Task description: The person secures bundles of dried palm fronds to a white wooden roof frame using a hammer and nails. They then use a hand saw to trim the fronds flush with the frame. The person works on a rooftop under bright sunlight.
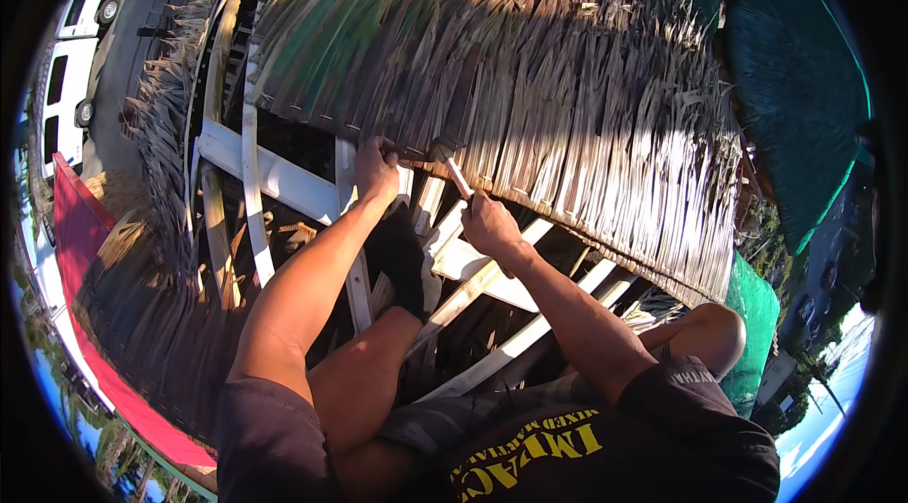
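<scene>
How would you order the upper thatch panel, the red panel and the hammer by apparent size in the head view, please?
1. Upper thatch panel
2. Red panel
3. Hammer, in the right hand

Bold yellow block lettering, in a larger and a smaller line, crosses my black short-sleeved cloth shirt, with small pale lettering edging its right sleeve.

Outdoor worksite — thatched roof, white beams, sky

The thatch looks rough and leafy, the slats wooden.
</scene>
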Available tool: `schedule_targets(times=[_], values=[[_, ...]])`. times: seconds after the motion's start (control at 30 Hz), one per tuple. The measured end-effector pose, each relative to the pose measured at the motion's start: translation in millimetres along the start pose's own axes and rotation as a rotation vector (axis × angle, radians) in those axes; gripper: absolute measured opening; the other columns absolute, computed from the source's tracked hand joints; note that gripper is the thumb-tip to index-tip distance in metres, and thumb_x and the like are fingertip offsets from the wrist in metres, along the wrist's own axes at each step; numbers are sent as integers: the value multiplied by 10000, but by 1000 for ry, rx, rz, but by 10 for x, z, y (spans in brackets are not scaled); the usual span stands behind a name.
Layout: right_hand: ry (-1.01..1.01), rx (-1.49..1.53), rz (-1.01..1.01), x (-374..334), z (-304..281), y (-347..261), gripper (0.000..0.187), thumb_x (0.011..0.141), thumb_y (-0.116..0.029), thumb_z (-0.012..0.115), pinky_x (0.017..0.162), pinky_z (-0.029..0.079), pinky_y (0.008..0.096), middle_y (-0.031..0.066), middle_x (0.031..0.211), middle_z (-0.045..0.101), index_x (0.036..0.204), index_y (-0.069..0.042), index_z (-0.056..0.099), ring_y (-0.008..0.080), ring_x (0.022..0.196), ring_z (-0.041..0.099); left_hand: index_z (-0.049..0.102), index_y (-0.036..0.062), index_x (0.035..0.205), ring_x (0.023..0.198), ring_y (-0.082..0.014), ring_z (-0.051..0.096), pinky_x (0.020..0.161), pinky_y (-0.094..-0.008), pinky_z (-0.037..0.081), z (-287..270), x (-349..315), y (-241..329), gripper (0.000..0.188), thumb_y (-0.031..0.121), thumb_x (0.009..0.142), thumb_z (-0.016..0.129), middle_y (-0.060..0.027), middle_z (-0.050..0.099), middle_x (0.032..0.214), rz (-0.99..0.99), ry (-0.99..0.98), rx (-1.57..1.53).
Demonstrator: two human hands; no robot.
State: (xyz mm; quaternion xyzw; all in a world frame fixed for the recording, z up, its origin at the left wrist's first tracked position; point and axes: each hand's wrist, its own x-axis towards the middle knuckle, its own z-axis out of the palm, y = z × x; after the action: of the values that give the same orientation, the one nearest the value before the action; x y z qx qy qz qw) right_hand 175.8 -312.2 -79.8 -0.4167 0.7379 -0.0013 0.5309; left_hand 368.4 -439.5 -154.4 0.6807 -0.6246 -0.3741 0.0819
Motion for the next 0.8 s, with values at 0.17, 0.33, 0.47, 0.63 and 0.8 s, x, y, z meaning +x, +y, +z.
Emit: schedule_targets(times=[0.17, 0.33, 0.47, 0.63, 0.8], values=[[14, 50, -20, 0, 98, 180, 348, 946, -233, 446, 864, 515, 559, 339, 969, 671, 1094, 66, 544, 507, 951, 652, 610, -46, 1252, 991, -278, 684, 824, -416, 549, 296, 301, -93, 564, 373, 901, 751, -167, 653, 1252, -831, 108, -853], [-29, -14, -10, -43, -2, 111, 359, 946, -242, 530, 855, 522, 538, 326, 970, 676, 1132, 64, 544, 485, 952, 660, 556, -120, 1289, 1102, -328, 649, 957, -401, 506, 478, 398, -341, 562, 257, 912, 735, -242, 635, 1272, -733, 240, -848], [134, 172, -256, -342, -253, -19, 315, 968, -231, 584, 634, 545, 521, 300, 791, 660, 1014, 69, 500, 473, 725, 675, 626, -61, 1221, 1081, -355, 670, 907, -412, 512, 499, 262, -397, 550, 405, 932, 664, -227, 680, 1194, -522, 206, -178], [511, 454, -536, -532, -180, -254, 231, 959, -135, 627, 563, 474, 481, 197, 607, 578, 971, 23, 459, 451, 607, 630, 610, -43, 1247, 1033, -293, 657, 885, -418, 516, 540, 235, -520, 506, 355, 944, 686, -175, 663, 1225, -692, 206, -806], [113, 42, -172, -102, -200, -529, 249, 975, -208, 555, 643, 504, 564, 294, 737, 641, 1018, 28, 489, 477, 704, 655, 573, -80, 1285, 1081, -302, 634, 893, -412, 492, 592, 334, -775, 550, 349, 959, 684, -187, 653, 1248, -667, 113, -875]])
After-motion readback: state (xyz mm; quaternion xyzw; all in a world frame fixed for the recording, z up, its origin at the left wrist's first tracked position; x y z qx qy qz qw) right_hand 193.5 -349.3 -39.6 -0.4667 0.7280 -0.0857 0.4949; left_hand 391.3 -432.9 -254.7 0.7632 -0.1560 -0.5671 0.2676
